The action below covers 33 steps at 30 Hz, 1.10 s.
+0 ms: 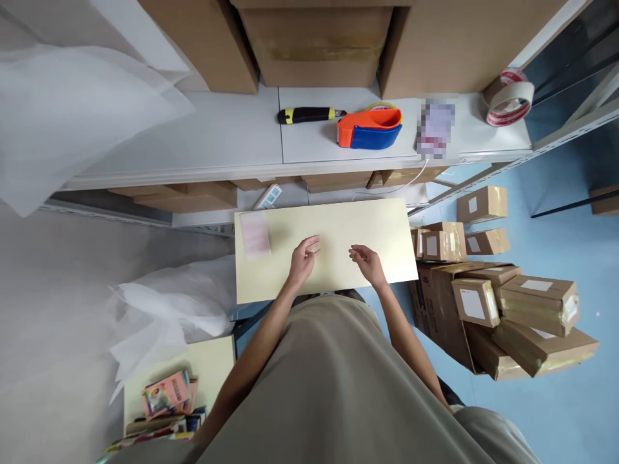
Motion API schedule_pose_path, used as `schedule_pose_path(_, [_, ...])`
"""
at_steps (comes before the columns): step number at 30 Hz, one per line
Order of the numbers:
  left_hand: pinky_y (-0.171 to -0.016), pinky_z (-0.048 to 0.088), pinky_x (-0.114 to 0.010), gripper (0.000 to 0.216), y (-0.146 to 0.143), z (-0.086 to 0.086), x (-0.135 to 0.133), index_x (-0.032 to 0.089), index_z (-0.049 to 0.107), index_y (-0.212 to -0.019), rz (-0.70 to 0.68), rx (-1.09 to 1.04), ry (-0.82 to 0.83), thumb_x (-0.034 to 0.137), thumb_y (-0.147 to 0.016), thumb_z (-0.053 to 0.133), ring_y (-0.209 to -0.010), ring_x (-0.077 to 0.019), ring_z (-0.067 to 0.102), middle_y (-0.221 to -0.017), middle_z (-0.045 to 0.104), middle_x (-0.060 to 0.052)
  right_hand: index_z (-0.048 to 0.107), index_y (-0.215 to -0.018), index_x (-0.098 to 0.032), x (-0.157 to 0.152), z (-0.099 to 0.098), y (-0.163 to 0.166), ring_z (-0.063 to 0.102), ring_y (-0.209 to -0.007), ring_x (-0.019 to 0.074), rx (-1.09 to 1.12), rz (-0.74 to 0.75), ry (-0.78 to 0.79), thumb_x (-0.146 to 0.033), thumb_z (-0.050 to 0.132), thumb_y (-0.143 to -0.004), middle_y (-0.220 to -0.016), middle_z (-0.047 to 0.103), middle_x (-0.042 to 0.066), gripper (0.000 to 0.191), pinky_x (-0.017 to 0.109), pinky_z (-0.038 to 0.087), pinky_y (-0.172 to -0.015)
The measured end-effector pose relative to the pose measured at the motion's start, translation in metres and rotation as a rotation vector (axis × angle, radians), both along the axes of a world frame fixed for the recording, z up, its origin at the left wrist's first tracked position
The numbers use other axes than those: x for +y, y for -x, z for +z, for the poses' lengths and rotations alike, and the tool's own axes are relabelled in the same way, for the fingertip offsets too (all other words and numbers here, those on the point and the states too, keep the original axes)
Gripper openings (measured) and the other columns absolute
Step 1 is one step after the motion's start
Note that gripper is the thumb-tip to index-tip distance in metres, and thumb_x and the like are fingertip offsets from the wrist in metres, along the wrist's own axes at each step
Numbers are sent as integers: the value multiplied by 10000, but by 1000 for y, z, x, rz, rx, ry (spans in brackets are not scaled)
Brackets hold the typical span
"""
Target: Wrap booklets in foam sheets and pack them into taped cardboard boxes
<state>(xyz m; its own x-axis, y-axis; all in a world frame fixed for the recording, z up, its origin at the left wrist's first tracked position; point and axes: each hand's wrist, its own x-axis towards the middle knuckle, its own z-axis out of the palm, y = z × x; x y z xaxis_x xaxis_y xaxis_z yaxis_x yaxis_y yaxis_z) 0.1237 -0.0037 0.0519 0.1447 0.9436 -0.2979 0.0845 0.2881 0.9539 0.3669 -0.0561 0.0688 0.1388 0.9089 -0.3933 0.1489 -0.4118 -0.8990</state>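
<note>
My left hand (304, 256) hovers above the pale yellow tabletop (333, 225), its fingers apart and nothing in them. Level with it, my right hand (366, 261) is also open and holds nothing, with a gap of bare tabletop between the two. Toward the left end of the table lies a pinkish sheet of paper (256, 235), nearest to my left hand. On the grey shelf (203, 132) beyond the table are a black and yellow utility knife (309, 115) and an orange and blue tape dispenser (370, 129).
Tape rolls (510, 103) and a blurred-out item (436, 129) sit on the shelf's right. Cardboard boxes (319, 51) stand behind. A carton (442, 309) of parcels is at right. White wrapping sheet (178, 303) and books (167, 394) are at left.
</note>
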Motion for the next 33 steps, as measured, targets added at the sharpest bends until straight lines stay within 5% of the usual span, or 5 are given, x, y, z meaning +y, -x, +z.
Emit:
schedule_pose_path(9, [-1190, 580, -593, 387, -7, 8, -19, 207, 700, -1315, 117, -34, 19, 279, -937, 671, -1454, -349, 655, -1516, 686, -160, 767, -1202, -206, 6, 15, -15, 815, -1059, 285, 75, 95, -4, -675, 720, -938, -1155, 846, 138, 541, 480, 668, -1005])
schedule_pose_path(18, [-1212, 573, -578, 401, -9, 30, -73, 245, 697, -1347, 301, -24, 23, 278, -954, 626, -1485, -319, 629, -1545, 674, -114, 763, -1223, -227, 15, 10, -12, 815, -1085, 287, 163, 299, 31, -688, 723, -941, -1229, 837, 142, 542, 504, 661, -1038])
schedule_pose_path(25, [-1206, 582, -565, 412, 14, 50, -114, 252, 694, -1356, 434, -5, 11, 277, -951, 623, -1488, -314, 624, -1550, 670, -105, 772, -1209, -240, 7, 8, 18, 812, -1098, 292, 193, 447, 52, -718, 744, -918, -1224, 838, 134, 560, 520, 655, -1052])
schedule_pose_path(33, [-1198, 588, -572, 406, 51, 66, -164, 255, 702, -1353, 516, -120, -93, 250, -956, 621, -1477, -333, 639, -1557, 663, -105, 767, -1248, -236, -34, 43, 75, 806, -1129, 293, 176, 582, -7, -682, 733, -953, -1261, 831, 135, 536, 520, 642, -1080])
